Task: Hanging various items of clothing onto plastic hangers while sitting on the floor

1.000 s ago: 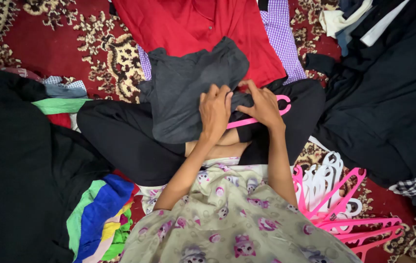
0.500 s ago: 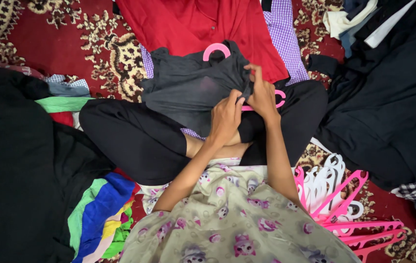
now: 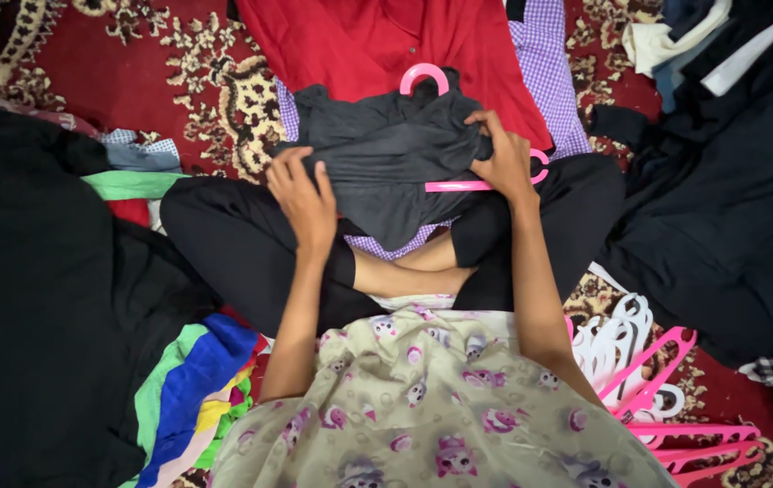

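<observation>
Head view, dark grey garment (image 3: 386, 172) on pink hanger (image 3: 459, 185) between hands, left hand (image 3: 303, 197) and right hand (image 3: 502, 155) gripping its sides

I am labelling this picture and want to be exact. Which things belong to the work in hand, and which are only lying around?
In hand:
- dark grey garment, gripped by left hand and right hand
- pink hanger inside it, hook showing at the top

Lying about:
- red shirt
- purple checked cloth
- heap of pink and white hangers
- dark clothes pile
- striped cloth
</observation>
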